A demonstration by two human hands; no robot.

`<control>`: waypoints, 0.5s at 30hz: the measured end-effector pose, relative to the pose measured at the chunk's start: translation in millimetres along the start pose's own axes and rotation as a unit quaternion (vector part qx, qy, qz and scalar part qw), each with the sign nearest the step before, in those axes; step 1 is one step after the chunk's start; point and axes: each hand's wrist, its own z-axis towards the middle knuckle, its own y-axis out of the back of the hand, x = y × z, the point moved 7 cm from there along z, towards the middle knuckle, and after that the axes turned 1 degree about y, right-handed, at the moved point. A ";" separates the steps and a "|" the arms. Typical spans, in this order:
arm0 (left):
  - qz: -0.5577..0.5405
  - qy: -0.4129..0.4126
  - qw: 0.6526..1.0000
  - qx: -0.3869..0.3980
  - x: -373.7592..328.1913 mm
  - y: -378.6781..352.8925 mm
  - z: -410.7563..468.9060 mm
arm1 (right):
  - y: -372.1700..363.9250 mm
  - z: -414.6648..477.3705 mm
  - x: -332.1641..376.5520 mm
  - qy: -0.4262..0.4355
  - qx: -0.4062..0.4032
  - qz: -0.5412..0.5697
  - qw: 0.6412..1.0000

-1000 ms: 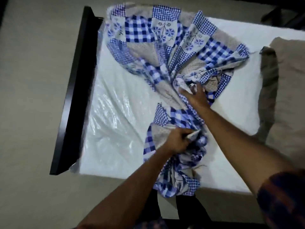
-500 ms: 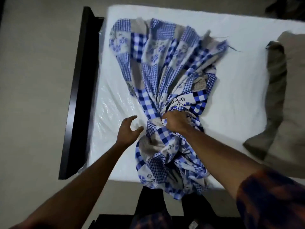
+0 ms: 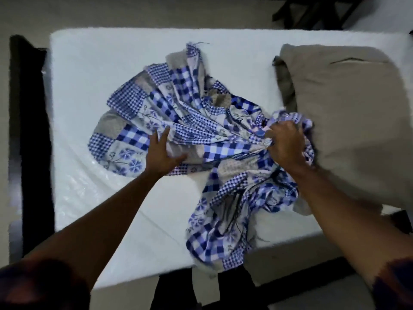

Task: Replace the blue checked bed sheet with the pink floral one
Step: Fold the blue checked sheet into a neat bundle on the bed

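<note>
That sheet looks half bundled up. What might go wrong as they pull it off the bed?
The right hand grips the blue checked sheet right against the pillow, so a tug may drag the pillow along. A fold hangs over the near edge of the mattress and could get stepped on. The left hand only rests flat, so the spread part may trail.

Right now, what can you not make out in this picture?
Pink floral sheet: nowhere in the head view.
Right hand grip: fingertips buried in the bunched blue checked sheet.
Pillow: its right side cut off by the frame edge.
Dark objects at the top right: dim, cut by the top edge, not identifiable.
</note>
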 end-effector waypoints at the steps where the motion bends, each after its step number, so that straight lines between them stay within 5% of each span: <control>1: -0.031 0.017 0.999 0.029 -13.3 -14.4 8.6 | 1.3 -1.5 -5.2 -0.002 -0.028 0.036 0.999; 3: -0.131 0.049 0.986 0.093 -52.0 -44.1 16.5 | 9.2 0.9 -12.0 -0.059 -0.091 0.141 0.984; 6: -0.336 0.093 0.922 0.172 -127.2 -96.9 12.0 | 25.6 15.8 -21.4 -0.143 -0.190 0.266 0.934; 12: -0.618 0.143 0.722 0.276 -264.5 -170.2 -22.1 | 87.3 62.4 -57.8 -0.170 -0.336 0.338 0.863; 13: -0.620 0.123 0.723 0.281 -282.0 -172.9 -23.9 | 106.1 65.9 -69.4 -0.152 -0.360 0.322 0.863; 15: -0.517 0.078 0.809 0.269 -298.6 -172.5 -23.5 | 130.0 64.6 -93.7 -0.145 -0.397 0.288 0.859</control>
